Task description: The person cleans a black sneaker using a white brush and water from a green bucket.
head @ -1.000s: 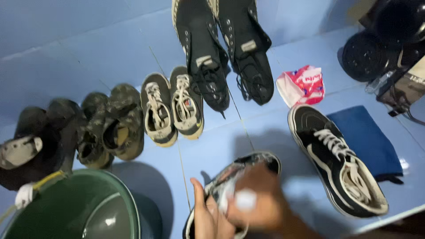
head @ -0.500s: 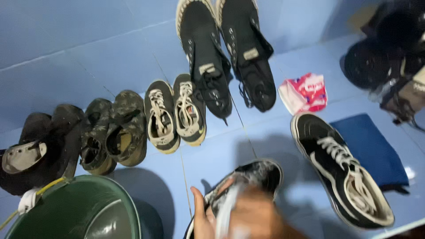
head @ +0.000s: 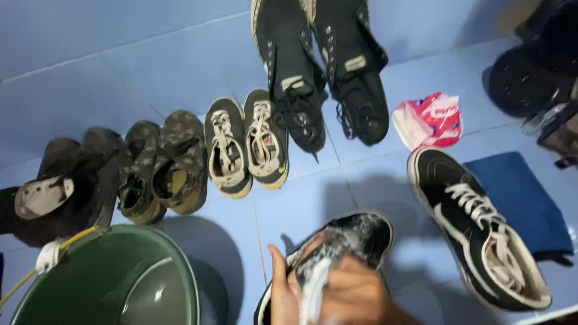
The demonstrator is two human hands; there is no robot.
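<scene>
Head-camera view looks down on a blue tiled floor [head: 150, 66], where a black sneaker [head: 355, 238] with a pale sole edge lies at the bottom middle, its toe pointing up and right and its upper covered in whitish suds. Its heel end is hidden under the two hands. The left hand [head: 284, 295] clasps the shoe's left side, thumb up along the edge, fingers wrapped out of sight. The right hand [head: 355, 292] lies on top of the shoe, fingers curled tight around something pale and blurred [head: 313, 286]; what it is I cannot tell. Its black mate [head: 475, 232] with white laces lies just to the right, partly on a blue cloth [head: 524, 198]. A green bucket [head: 114, 283] stands at lower left.
</scene>
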